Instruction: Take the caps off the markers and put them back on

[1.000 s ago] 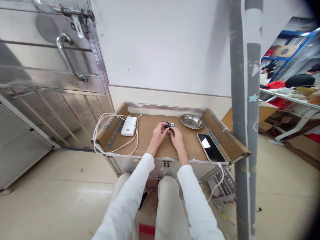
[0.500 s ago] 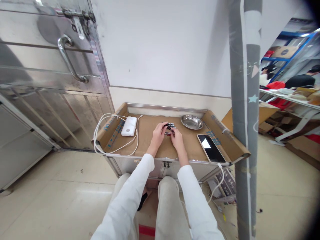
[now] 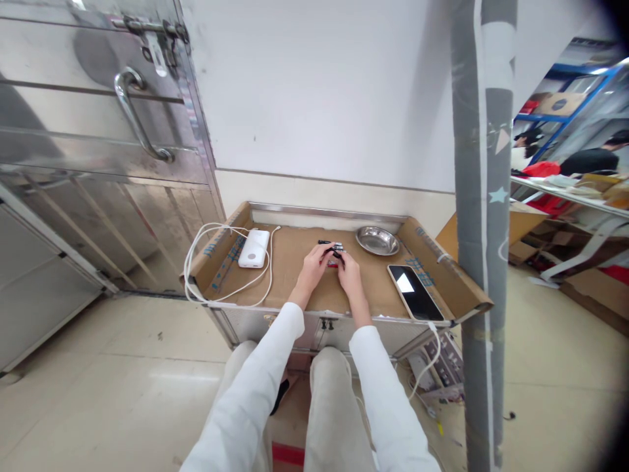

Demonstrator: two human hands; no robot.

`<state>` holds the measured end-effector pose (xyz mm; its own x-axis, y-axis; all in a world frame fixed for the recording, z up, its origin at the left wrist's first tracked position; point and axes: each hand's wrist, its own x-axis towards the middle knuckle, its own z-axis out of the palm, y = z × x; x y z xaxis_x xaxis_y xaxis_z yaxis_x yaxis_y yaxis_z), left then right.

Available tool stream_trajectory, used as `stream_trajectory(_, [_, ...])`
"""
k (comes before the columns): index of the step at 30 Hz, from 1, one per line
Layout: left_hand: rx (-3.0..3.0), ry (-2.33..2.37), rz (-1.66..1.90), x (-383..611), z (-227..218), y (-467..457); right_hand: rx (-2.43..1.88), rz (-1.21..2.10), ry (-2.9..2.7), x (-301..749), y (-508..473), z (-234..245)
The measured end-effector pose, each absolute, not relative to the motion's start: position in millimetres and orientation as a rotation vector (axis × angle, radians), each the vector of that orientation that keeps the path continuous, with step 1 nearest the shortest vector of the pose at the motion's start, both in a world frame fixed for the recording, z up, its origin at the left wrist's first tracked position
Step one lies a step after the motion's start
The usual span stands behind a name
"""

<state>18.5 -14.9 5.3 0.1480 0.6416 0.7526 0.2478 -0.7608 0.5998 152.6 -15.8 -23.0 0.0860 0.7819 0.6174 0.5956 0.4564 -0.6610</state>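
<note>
Both my hands meet over the middle of the cardboard-lined tabletop [image 3: 289, 275]. A small, slim black object [image 3: 337, 253] is pinched between them; its kind is too small to make out. My left hand [image 3: 312, 265] has its fingers closed at the left end of it, and my right hand [image 3: 348, 270] is closed at the right end. Just beyond the fingers lie several small black and silver stick-like pieces [image 3: 324, 242]. Between the hands a bit of red [image 3: 333, 265] shows, mostly covered by the fingers.
A round metal bowl [image 3: 377, 240] stands at the back right. Nearer, a phone [image 3: 415, 292] lies with a cable plugged in. On the left rests a white power bank [image 3: 254, 248] with a looped white cable [image 3: 196, 231]. Cardboard flaps [image 3: 442, 269] edge the top; a wrapped grey pole [image 3: 484, 170] rises at right.
My hands have shifted slightly around the black object, which now slants down towards my right fingers. More of the small pieces behind shows. The rest stands as before.
</note>
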Motion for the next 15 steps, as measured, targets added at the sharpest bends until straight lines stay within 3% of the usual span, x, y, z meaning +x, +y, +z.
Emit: stream_trajectory(15, [1.852,1.107,1.812,16.0,1.8,-10.9,-1.229,0.274,-1.591,153.3,-17.6,-22.7])
